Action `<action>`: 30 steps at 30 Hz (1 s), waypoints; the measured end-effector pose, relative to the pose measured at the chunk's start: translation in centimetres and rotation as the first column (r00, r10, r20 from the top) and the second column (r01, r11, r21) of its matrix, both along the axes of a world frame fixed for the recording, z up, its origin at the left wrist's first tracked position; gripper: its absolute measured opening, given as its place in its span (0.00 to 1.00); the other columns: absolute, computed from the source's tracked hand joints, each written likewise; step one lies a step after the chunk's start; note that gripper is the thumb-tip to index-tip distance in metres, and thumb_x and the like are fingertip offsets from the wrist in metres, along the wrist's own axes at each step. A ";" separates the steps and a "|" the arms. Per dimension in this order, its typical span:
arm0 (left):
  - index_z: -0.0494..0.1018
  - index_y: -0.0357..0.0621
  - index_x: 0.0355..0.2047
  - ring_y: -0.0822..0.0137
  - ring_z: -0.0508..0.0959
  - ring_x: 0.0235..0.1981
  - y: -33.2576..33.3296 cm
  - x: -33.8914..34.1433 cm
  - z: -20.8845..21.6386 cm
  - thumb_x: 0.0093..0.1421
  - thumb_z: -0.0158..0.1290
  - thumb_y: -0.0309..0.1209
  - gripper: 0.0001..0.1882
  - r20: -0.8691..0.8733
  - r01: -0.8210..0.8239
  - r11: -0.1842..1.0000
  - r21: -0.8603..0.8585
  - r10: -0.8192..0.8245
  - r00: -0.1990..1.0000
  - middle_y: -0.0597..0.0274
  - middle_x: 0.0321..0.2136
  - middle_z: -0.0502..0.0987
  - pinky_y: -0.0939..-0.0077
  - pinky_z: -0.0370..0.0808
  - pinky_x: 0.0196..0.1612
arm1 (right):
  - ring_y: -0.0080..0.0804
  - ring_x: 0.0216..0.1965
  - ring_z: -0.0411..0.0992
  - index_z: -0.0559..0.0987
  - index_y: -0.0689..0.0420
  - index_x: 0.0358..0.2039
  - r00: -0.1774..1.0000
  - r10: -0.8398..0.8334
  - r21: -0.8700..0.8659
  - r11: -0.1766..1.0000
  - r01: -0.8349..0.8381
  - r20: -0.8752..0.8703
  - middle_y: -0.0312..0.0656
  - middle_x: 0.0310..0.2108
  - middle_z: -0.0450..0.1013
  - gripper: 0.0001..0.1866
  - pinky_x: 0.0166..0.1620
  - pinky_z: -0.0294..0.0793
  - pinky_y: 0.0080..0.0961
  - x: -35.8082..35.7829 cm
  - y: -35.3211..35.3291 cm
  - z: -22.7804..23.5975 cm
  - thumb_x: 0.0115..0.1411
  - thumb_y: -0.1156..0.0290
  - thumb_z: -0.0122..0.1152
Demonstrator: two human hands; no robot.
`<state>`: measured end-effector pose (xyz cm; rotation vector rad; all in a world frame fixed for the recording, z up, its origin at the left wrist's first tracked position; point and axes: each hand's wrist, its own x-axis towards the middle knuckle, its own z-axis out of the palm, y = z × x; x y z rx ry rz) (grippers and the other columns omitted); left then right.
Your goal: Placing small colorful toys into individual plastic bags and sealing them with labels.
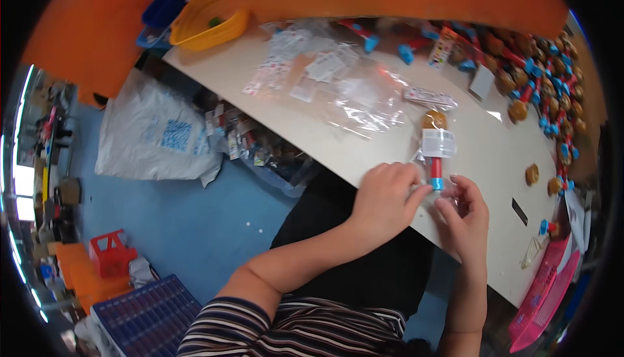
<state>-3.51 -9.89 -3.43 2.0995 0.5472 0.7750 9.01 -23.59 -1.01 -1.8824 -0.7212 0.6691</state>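
Observation:
A small toy (pixel 436 166) with a golden-brown round head, a red stick and a blue end lies inside a clear plastic bag (pixel 450 151) at the table's near edge. A white label covers its upper part. My left hand (pixel 389 194) is closed at the left of the bag's near end, its thumb beside the blue end. On the other side, my right hand (pixel 467 217) has its thumb and bent fingers closed on the clear film. A printed card packet (pixel 430 97) lies just beyond the toy's head.
Flat clear bags (pixel 367 100) and printed packets (pixel 268 74) spread across the table (pixel 312 133). Many similar toys (pixel 552 84) are heaped at the far right, with a pink basket (pixel 543 292) below. A yellow basket (pixel 209 20) stands far left; a white sack (pixel 156 129) sits on the floor.

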 end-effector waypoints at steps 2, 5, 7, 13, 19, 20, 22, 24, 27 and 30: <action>0.72 0.40 0.27 0.53 0.75 0.30 0.0 0.2 -0.1 0.55 0.61 0.32 0.11 -0.006 -0.003 1.000 -0.029 0.003 1.000 0.55 0.25 0.74 0.61 0.71 0.36 | 0.20 0.37 0.69 0.73 0.65 0.51 0.989 -0.064 0.044 0.997 0.070 -0.131 0.37 0.37 0.73 0.24 0.43 0.70 0.17 0.6 0.0 -0.4 0.54 0.77 0.68; 0.72 0.40 0.24 0.54 0.75 0.28 0.2 0.3 -0.2 0.56 0.61 0.31 0.11 0.002 0.004 0.997 -0.071 -0.004 1.000 0.55 0.23 0.74 0.62 0.71 0.34 | 0.18 0.36 0.69 0.74 0.63 0.49 0.989 -0.033 0.051 0.998 0.041 -0.146 0.34 0.34 0.73 0.20 0.40 0.69 0.16 1.0 0.1 -0.2 0.55 0.78 0.66; 0.72 0.39 0.24 0.55 0.76 0.27 0.4 -0.2 -0.2 0.54 0.62 0.30 0.10 -0.020 -0.036 0.996 -0.084 0.034 0.999 0.55 0.23 0.74 0.65 0.71 0.33 | 0.18 0.36 0.69 0.75 0.61 0.48 0.987 0.025 0.027 0.999 -0.021 -0.162 0.32 0.35 0.72 0.22 0.40 0.70 0.16 1.5 0.0 0.1 0.52 0.80 0.68; 0.75 0.38 0.29 0.61 0.77 0.31 0.9 -1.6 0.7 0.52 0.64 0.26 0.08 -0.003 0.098 0.984 -0.150 -0.099 0.995 0.58 0.28 0.77 0.72 0.73 0.36 | 0.25 0.39 0.71 0.79 0.59 0.39 0.979 0.111 0.103 0.986 -0.130 0.173 0.39 0.45 0.71 0.18 0.42 0.73 0.21 1.6 -1.7 0.2 0.47 0.77 0.73; 0.75 0.37 0.29 0.63 0.76 0.31 1.2 -1.9 0.5 0.54 0.62 0.24 0.06 0.030 0.172 0.969 -0.179 -0.169 0.985 0.59 0.29 0.77 0.74 0.72 0.35 | 0.29 0.42 0.70 0.78 0.62 0.31 0.964 0.135 0.149 0.974 -0.172 0.227 0.43 0.46 0.70 0.05 0.48 0.69 0.23 1.9 -2.4 -0.3 0.53 0.78 0.65; 0.75 0.37 0.29 0.63 0.76 0.31 1.3 -2.0 0.5 0.54 0.62 0.24 0.06 0.029 0.173 0.969 -0.177 -0.170 0.985 0.59 0.29 0.77 0.74 0.72 0.35 | 0.29 0.42 0.70 0.78 0.62 0.31 0.965 0.134 0.151 0.974 -0.170 0.226 0.43 0.46 0.70 0.05 0.48 0.69 0.23 1.9 -2.4 -0.2 0.53 0.78 0.65; 0.75 0.36 0.28 0.65 0.76 0.31 1.5 -2.4 0.7 0.55 0.60 0.23 0.05 0.005 0.165 0.970 -0.180 -0.167 0.986 0.59 0.29 0.76 0.76 0.71 0.34 | 0.28 0.43 0.70 0.78 0.63 0.30 0.964 0.163 0.113 0.975 -0.189 0.209 0.43 0.46 0.70 0.03 0.49 0.69 0.24 2.1 -2.2 0.2 0.58 0.77 0.61; 0.74 0.36 0.28 0.66 0.75 0.30 1.6 -2.8 0.9 0.56 0.60 0.23 0.05 0.000 0.190 0.962 -0.199 -0.193 0.981 0.59 0.29 0.76 0.77 0.71 0.33 | 0.27 0.40 0.70 0.78 0.63 0.30 0.969 0.220 0.101 0.968 -0.231 0.111 0.42 0.45 0.71 0.04 0.45 0.70 0.23 2.5 -2.4 0.2 0.59 0.75 0.61; 0.74 0.36 0.29 0.68 0.74 0.29 1.8 -3.3 0.9 0.57 0.59 0.23 0.04 -0.014 0.210 0.953 -0.219 -0.219 0.976 0.60 0.29 0.76 0.78 0.71 0.32 | 0.24 0.37 0.69 0.77 0.63 0.30 0.951 0.301 0.067 0.953 -0.296 -0.076 0.41 0.44 0.71 0.06 0.41 0.70 0.21 2.9 -2.3 0.7 0.61 0.74 0.61; 0.74 0.35 0.29 0.70 0.73 0.27 1.8 -3.5 1.1 0.57 0.59 0.23 0.05 -0.005 0.189 0.933 -0.307 -0.200 0.980 0.61 0.28 0.76 0.78 0.70 0.32 | 0.22 0.38 0.68 0.76 0.62 0.30 0.915 0.332 0.075 0.943 -0.323 -0.231 0.40 0.43 0.71 0.06 0.42 0.69 0.20 2.6 -2.1 1.6 0.62 0.73 0.60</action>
